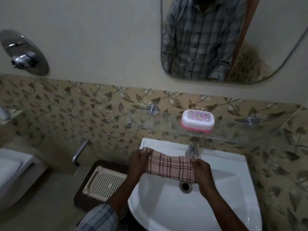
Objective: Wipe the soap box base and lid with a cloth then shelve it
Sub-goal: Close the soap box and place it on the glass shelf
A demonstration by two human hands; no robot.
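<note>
A pink soap box [197, 120] with a white patterned lid stands closed on the clear glass shelf [233, 132] above the basin. Below it, a pink checked cloth [171, 166] is stretched flat between both hands over the white sink [225, 194]. My left hand [139, 161] grips the cloth's left end, and my right hand [202, 170] pinches its right end. Both hands are well below the soap box and apart from it.
A chrome tap [191, 150] rises just behind the cloth. The sink drain [185, 186] lies under the cloth's lower edge. A white floor grate [105, 183] is left of the sink, a mirror [233, 39] hangs above, and a shower valve [23, 53] is on the left wall.
</note>
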